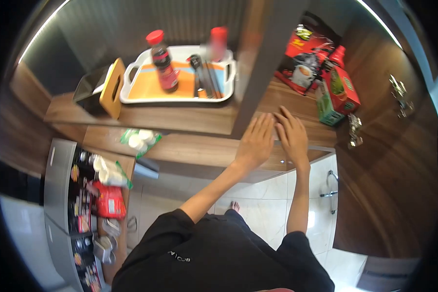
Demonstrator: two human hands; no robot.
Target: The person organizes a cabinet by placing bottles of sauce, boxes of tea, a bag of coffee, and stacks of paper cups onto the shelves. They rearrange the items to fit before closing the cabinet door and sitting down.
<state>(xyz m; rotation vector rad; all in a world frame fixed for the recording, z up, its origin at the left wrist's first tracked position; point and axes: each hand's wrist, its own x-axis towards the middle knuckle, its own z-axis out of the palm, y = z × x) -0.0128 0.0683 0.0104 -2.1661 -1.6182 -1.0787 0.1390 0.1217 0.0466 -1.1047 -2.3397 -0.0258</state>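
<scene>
My left hand [257, 141] lies flat with its fingers stretched out, its fingertips over the wooden shelf [267, 104] of the right-hand compartment. Close beside it, my right hand [294, 135] is spread the same way, and neither one holds anything. The thumb sides of the two hands nearly meet. Beyond my fingers, at the back of this compartment, leans a red coffee bag [304, 63]. A red and green box [339, 95] stands to the right of my right hand, with a red-capped pack [337, 57] behind it.
Left of the upright divider [258, 63] sits a white tray [180, 100] with a red-capped bottle [165, 68], a second blurred bottle [218, 46] and black utensils [205, 75]. An open cabinet door [384, 165] with metal hinges [355, 131] stands at right. Lower left lies a red bag [109, 200].
</scene>
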